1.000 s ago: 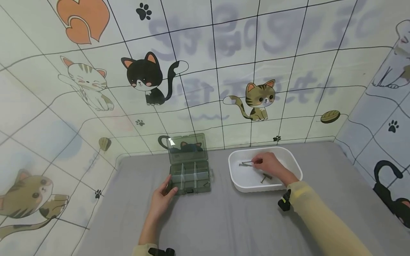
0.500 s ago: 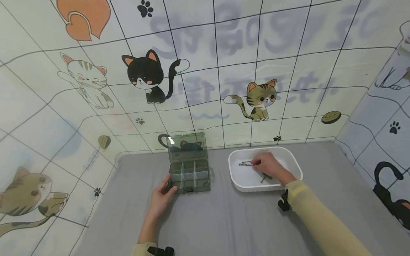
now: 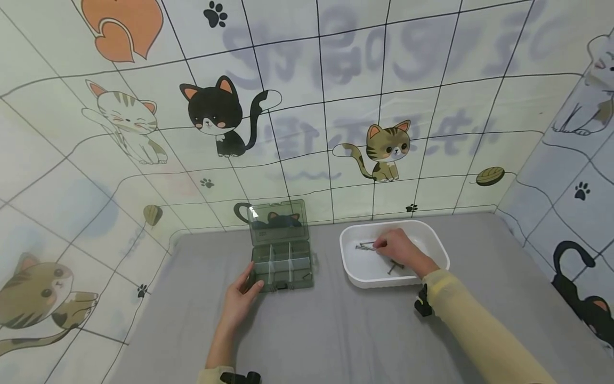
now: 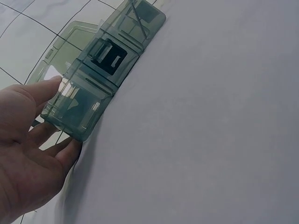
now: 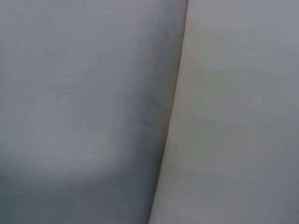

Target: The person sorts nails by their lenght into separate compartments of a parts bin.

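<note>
In the head view, a green see-through compartment box (image 3: 298, 284) stands on the grey cloth with its lid (image 3: 275, 234) raised at the back. My left hand (image 3: 238, 301) grips its front left corner, thumb at the front edge and fingers along the side. A single screw (image 3: 307, 276) lies in the front right compartment. To the right, my right hand (image 3: 398, 248) reaches into a white tray (image 3: 362, 281) and pinches at the end of several long screws (image 3: 365, 246); its fingertips are partly hidden. More screws (image 3: 395, 266) lie beneath that hand.
Grey cloth (image 3: 307, 336) covers the table. A fabric wall (image 3: 307, 181) printed with cats rises right behind the box and tray. In the right wrist view only blurred pale surfaces show, split by a slanting edge.
Both hands stay almost where they were, the right one at the screws in the tray and the left one on the box. The head view shifts only slightly.
</note>
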Tool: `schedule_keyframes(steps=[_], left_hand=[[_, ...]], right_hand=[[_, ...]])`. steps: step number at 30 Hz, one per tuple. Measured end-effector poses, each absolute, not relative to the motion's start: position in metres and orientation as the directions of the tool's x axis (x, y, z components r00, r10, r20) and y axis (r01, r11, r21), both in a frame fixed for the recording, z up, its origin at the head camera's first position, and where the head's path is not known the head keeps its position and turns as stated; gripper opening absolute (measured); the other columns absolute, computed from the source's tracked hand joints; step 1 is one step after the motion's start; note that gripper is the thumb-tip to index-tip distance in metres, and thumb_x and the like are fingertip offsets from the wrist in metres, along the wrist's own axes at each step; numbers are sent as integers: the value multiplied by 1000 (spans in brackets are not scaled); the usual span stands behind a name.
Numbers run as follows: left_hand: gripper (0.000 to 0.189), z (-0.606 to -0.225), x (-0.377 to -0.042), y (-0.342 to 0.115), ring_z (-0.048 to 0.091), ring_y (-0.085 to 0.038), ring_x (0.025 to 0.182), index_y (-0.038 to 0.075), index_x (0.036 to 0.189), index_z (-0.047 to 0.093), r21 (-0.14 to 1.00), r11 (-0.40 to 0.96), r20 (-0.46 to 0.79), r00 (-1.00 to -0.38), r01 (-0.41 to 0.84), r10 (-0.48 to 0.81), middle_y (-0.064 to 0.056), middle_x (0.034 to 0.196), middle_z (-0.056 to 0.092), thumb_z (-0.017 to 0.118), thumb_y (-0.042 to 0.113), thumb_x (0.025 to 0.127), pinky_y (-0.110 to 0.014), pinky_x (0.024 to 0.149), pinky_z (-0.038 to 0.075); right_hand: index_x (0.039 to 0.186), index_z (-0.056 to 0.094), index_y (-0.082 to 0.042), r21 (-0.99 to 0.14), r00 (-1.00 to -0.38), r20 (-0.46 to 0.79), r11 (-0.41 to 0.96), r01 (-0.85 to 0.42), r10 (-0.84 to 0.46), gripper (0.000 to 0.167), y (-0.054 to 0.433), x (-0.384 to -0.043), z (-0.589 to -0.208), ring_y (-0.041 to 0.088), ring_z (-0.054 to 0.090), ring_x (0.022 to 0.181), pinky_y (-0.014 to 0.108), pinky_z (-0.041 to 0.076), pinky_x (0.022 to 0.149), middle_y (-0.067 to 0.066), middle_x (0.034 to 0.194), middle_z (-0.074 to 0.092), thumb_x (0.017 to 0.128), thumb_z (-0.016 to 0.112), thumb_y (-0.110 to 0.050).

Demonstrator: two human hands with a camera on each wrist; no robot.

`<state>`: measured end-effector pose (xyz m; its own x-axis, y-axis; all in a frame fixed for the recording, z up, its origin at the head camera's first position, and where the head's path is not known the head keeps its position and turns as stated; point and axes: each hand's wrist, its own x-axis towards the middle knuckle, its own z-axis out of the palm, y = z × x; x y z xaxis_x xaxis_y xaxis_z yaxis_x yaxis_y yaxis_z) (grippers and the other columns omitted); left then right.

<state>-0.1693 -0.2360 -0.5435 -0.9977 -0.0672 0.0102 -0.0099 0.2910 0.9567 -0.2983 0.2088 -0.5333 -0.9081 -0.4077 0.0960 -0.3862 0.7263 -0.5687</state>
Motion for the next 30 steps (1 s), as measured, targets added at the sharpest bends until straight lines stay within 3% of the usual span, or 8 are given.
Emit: schedule_keyframes(steps=[9,14,21,30], left_hand=[[62,-545,-174,-235,31,-42,147,1,155,42,956,292,-4,-996,-28,-84,-22,161,33,69,7,99,-52,111,37],[63,-543,-172,-234,32,-41,147,4,155,44,955,297,14,-997,-10,-79,-20,161,35,70,12,99,-50,111,38],[63,-549,-168,-238,36,-40,145,7,155,46,949,315,15,-996,-12,-83,-20,160,37,72,15,98,-50,107,42],[64,-548,-169,-239,33,-39,147,8,156,44,955,297,5,-997,-17,-75,-18,161,35,71,19,99,-50,109,40]], right_hand=[[88,78,1,-535,-906,69,751,-387,-418,7,205,-298,-525,21,62,80,40,53,77,5,81,71,85,72,2],[84,76,0,-522,-892,99,740,-424,-442,8,205,-294,-522,20,58,76,38,51,73,2,77,68,79,71,5],[83,75,-3,-540,-914,4,769,-343,-405,12,205,-290,-528,18,55,77,35,47,73,0,78,66,74,72,4],[84,76,-4,-566,-932,15,765,-307,-363,12,207,-291,-524,15,55,75,32,48,70,-1,77,66,73,74,1]])
